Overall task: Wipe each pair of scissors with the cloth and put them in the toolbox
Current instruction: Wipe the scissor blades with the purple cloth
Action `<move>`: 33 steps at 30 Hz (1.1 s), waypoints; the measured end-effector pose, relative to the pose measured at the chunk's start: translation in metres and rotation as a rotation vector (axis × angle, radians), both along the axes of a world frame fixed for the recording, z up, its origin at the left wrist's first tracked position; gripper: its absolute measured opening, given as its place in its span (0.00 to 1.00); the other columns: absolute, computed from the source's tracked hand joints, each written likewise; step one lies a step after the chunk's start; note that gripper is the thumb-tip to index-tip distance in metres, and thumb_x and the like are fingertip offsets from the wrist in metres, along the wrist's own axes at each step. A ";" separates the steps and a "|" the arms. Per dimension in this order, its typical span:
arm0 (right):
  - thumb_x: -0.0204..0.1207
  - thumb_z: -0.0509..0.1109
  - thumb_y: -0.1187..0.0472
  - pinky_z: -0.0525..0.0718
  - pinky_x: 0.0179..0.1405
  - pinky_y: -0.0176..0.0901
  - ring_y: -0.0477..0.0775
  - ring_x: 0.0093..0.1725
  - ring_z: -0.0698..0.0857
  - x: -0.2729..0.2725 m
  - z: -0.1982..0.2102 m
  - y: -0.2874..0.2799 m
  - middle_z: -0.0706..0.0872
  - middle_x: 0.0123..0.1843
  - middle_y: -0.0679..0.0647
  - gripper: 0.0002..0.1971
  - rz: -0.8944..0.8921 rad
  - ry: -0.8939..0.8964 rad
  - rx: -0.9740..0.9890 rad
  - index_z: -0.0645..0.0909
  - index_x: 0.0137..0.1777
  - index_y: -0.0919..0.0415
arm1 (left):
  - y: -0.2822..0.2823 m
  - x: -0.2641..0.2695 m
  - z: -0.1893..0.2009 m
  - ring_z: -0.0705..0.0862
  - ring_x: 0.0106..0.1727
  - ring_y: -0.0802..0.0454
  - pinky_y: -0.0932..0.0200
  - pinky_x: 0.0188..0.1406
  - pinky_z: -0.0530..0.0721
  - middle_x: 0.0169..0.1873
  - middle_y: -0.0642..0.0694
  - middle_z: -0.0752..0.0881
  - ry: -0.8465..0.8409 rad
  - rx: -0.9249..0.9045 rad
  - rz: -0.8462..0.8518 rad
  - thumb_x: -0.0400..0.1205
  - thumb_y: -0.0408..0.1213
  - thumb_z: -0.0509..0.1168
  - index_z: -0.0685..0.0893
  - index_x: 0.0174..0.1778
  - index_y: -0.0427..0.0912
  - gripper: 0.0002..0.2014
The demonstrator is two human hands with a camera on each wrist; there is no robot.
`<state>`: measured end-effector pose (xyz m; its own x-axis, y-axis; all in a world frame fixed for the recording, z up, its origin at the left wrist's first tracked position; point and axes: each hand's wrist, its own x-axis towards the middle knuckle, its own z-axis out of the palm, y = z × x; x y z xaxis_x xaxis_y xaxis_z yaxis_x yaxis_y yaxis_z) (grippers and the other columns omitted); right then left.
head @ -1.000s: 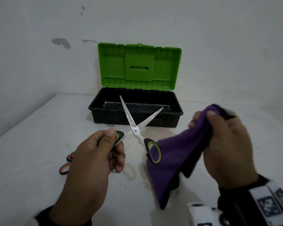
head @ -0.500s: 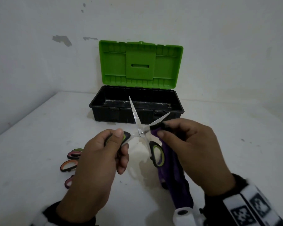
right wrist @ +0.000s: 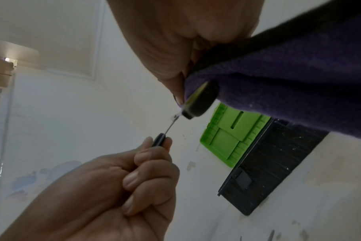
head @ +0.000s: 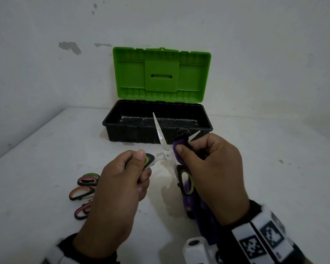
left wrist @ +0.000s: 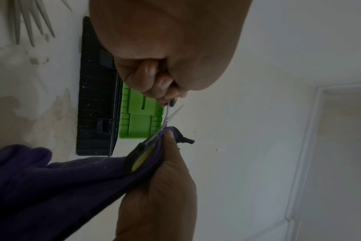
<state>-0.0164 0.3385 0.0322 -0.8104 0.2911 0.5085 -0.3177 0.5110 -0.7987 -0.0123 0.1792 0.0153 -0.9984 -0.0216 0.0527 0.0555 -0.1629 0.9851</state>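
My left hand (head: 135, 168) grips one black-and-green handle of the spread-open scissors (head: 161, 138), held above the table in front of the toolbox (head: 122, 130). My right hand (head: 194, 151) pinches the purple cloth (head: 179, 149) around the scissors' right blade, whose tip (head: 195, 135) pokes out past the fingers. The rest of the cloth (left wrist: 52, 176) hangs down under that hand. The other green-ringed handle (head: 186, 181) dangles free against the cloth. In the right wrist view the cloth (right wrist: 289, 81) wraps that handle (right wrist: 198, 101). The toolbox has a black base and a raised green lid (head: 161, 73).
Several more scissors with pink, orange and green handles (head: 83, 193) lie on the white table (head: 46, 149) left of my left hand, their blades hidden behind it. A white wall stands right behind the toolbox.
My right hand swung in from the right with the cloth and closed it over the right blade, then slid it up along the blade. My left hand kept hold of the handle.
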 end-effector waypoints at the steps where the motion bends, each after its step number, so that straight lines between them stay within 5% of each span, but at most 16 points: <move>1: 0.68 0.82 0.55 0.80 0.28 0.27 0.44 0.30 0.86 0.001 0.000 -0.001 0.87 0.29 0.43 0.11 0.021 -0.009 -0.005 0.82 0.31 0.50 | 0.000 0.000 -0.001 0.63 0.21 0.55 0.59 0.21 0.58 0.23 0.45 0.72 0.004 -0.004 0.004 0.86 0.43 0.58 0.77 0.37 0.37 0.15; 19: 0.69 0.82 0.56 0.79 0.27 0.26 0.42 0.30 0.85 -0.002 -0.002 0.002 0.86 0.28 0.44 0.12 0.000 -0.006 -0.036 0.81 0.31 0.51 | -0.002 -0.004 -0.002 0.62 0.21 0.55 0.61 0.19 0.58 0.22 0.45 0.71 0.025 0.066 -0.022 0.85 0.42 0.60 0.79 0.30 0.44 0.17; 23: 0.68 0.82 0.54 0.84 0.30 0.38 0.44 0.29 0.85 -0.008 -0.004 0.008 0.88 0.29 0.46 0.11 -0.062 0.001 -0.079 0.83 0.32 0.53 | -0.002 -0.003 -0.002 0.62 0.21 0.55 0.63 0.19 0.58 0.23 0.45 0.71 0.031 0.061 -0.043 0.85 0.43 0.59 0.79 0.29 0.45 0.18; 27: 0.69 0.82 0.55 0.82 0.28 0.29 0.43 0.30 0.85 -0.001 -0.002 0.001 0.87 0.29 0.45 0.12 0.006 -0.012 -0.046 0.81 0.31 0.50 | -0.005 -0.003 -0.001 0.62 0.21 0.55 0.62 0.19 0.59 0.23 0.44 0.71 0.030 0.052 -0.055 0.84 0.43 0.60 0.79 0.32 0.41 0.16; 31: 0.67 0.83 0.54 0.84 0.30 0.40 0.44 0.28 0.85 -0.009 0.001 0.014 0.88 0.28 0.46 0.12 -0.075 -0.002 -0.124 0.82 0.30 0.53 | -0.005 -0.003 0.001 0.62 0.20 0.56 0.64 0.16 0.59 0.22 0.45 0.71 0.007 0.100 -0.073 0.84 0.42 0.60 0.79 0.32 0.40 0.15; 33: 0.68 0.82 0.54 0.84 0.30 0.38 0.44 0.28 0.85 -0.009 0.003 0.015 0.88 0.28 0.46 0.12 -0.060 -0.008 -0.109 0.82 0.31 0.52 | -0.005 -0.003 0.001 0.62 0.20 0.56 0.64 0.16 0.59 0.23 0.45 0.70 0.003 0.109 -0.072 0.84 0.42 0.60 0.79 0.32 0.41 0.15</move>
<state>-0.0251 0.3531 0.0351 -0.7939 0.3924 0.4645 -0.2824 0.4385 -0.8532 -0.0156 0.1740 0.0162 -0.9974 0.0443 0.0567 0.0425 -0.2729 0.9611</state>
